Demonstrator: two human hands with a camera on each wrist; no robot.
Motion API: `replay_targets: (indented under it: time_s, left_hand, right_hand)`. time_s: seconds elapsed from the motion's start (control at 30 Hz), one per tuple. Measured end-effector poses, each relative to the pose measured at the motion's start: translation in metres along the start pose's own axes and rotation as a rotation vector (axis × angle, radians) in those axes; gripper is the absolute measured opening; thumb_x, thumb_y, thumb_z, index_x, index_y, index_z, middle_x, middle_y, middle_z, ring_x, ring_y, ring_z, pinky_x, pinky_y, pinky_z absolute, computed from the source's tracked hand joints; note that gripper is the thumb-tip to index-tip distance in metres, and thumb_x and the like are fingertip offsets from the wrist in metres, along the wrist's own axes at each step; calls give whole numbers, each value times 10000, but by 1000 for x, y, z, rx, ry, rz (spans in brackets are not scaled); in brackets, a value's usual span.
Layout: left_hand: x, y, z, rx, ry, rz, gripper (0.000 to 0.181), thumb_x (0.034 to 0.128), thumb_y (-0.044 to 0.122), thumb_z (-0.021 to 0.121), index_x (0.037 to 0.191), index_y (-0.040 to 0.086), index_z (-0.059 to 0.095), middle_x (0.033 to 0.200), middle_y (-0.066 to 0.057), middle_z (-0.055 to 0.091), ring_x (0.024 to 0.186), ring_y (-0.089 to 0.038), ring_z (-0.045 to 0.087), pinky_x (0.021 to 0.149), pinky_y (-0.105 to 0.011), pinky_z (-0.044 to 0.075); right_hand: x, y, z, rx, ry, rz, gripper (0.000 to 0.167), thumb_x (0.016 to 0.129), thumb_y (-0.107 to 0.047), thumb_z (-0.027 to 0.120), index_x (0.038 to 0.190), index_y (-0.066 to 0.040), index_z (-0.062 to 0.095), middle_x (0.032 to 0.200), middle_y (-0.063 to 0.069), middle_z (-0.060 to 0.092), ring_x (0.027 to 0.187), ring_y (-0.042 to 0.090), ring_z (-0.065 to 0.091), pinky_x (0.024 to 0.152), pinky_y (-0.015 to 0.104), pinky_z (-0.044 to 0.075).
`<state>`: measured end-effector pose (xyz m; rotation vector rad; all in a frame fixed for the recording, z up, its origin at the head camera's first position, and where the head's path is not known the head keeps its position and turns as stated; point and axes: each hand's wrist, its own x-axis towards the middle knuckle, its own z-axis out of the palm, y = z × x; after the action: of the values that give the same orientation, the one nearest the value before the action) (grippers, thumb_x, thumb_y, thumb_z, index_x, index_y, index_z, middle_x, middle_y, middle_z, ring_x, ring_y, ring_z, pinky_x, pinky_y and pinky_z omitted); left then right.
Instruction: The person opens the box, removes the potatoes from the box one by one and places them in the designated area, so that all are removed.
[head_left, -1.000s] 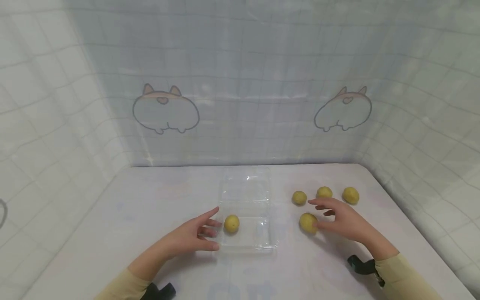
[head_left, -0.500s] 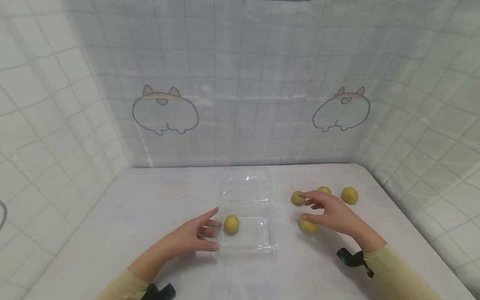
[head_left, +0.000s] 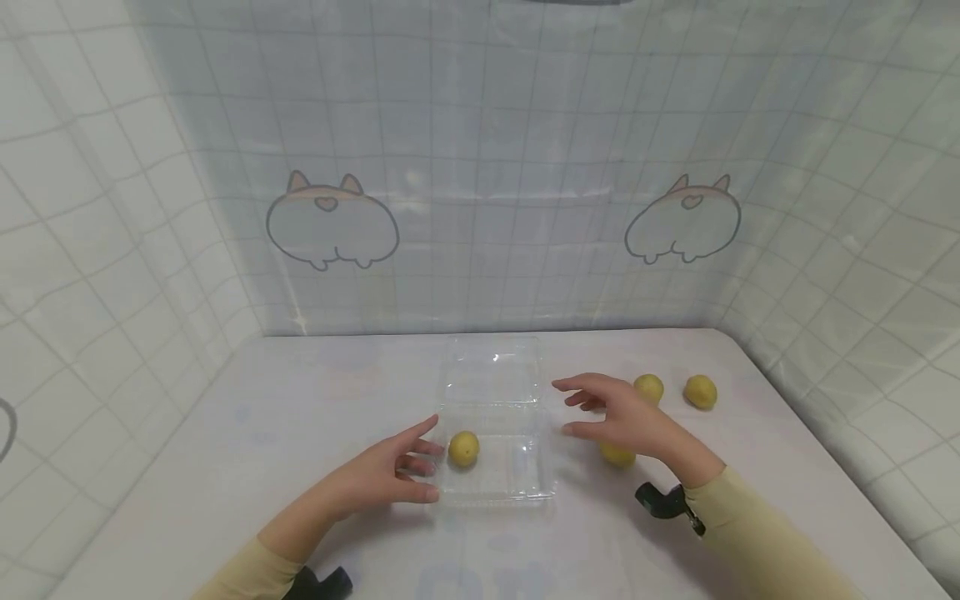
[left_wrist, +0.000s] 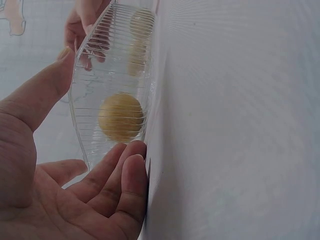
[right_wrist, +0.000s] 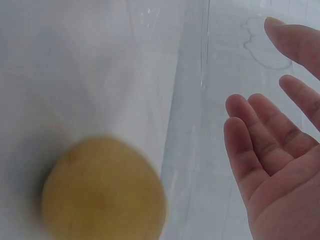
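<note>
Head view: the clear container [head_left: 513, 467] lies between both hands [head_left: 382, 473] [head_left: 622, 414].

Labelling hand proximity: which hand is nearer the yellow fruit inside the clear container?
Left. The left hand is just left of the yellow fruit, fingers at the clear container's wall beside it; the right hand is farther away, beyond the container's right side.

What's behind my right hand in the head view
One yellow ball peeks out above the right hand, another ball below it. Anything fully covered there can't be seen.
</note>
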<state>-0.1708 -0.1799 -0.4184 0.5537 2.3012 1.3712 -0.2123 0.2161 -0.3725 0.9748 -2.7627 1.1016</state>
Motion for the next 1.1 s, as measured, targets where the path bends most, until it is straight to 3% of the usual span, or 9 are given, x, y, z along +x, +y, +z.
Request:
replay_targets:
  time_s: [0.23, 0.5, 0.9, 1.1]
  left_hand:
    - [-1, -1, 1, 0, 7, 1, 994, 821, 296, 830, 1589, 181, 210, 1393, -45, 544, 1170, -211, 576, 978, -459, 468]
    - [-1, -3, 2, -14, 6, 6, 1002, 814, 298, 836, 1589, 191, 211, 1390, -42, 546, 1167, -208, 578, 984, -460, 465]
    - [0, -1, 1, -8, 17, -9, 996, 808, 308, 840, 1587, 211, 226, 1377, -33, 557, 1156, -202, 585, 972, -460, 478]
    - [-1, 0, 1, -6, 10, -10, 993, 809, 310, 840, 1586, 219, 228, 1375, -26, 560, 1150, -199, 589, 965, -450, 481]
  right_hand:
    - [15, -8, 12, 42, -51, -58, 597, 838, -372, 804, 1370, -223, 580, 1299, -64, 597, 1077, 140, 637, 930, 340, 516]
    - [25, -15, 24, 48, -80, -55, 602, 832, -401, 804, 1371, -259, 578, 1281, -112, 598, 1077, 141, 638, 932, 319, 510]
    - [44, -27, 45, 119, -156, -130, 584, 847, -271, 810, 1378, -195, 581, 1351, 11, 597, 1083, 136, 638, 932, 329, 510]
    - [51, -33, 55, 105, -198, -125, 562, 859, -287, 798, 1372, -204, 582, 1344, 7, 601, 1081, 152, 641, 929, 326, 506]
